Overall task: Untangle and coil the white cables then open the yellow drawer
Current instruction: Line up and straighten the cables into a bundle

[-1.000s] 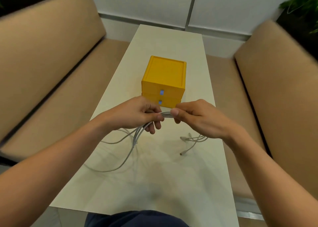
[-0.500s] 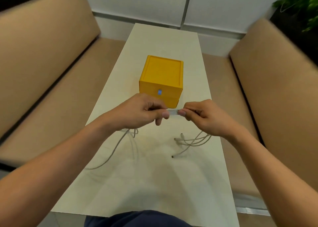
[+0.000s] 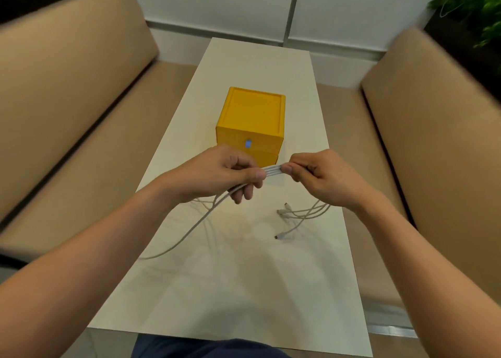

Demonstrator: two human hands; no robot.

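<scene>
A bundle of white cables [image 3: 272, 170] stretches taut between my two hands above the table. My left hand [image 3: 225, 173] pinches the strands at their left end, and my right hand [image 3: 322, 176] pinches them at the right. Long loose lengths trail from my left hand down onto the table toward the near left. Short ends with plugs [image 3: 287, 212] lie on the table below my right hand. The yellow drawer box [image 3: 252, 119] stands just behind my hands with its drawers closed; a small blue handle [image 3: 248, 144] shows on the upper drawer, and my hands hide the lower front.
The long pale table [image 3: 244, 290] runs away from me to a white wall. Tan cushioned benches [image 3: 67, 113] flank it on both sides. Green plants [image 3: 477, 5] sit behind the right bench. My dark trousers show at the bottom edge.
My hands have drawn apart, leaving a longer stretch of cables taut between them. The view has tilted down a little, so the box sits lower in the picture.
</scene>
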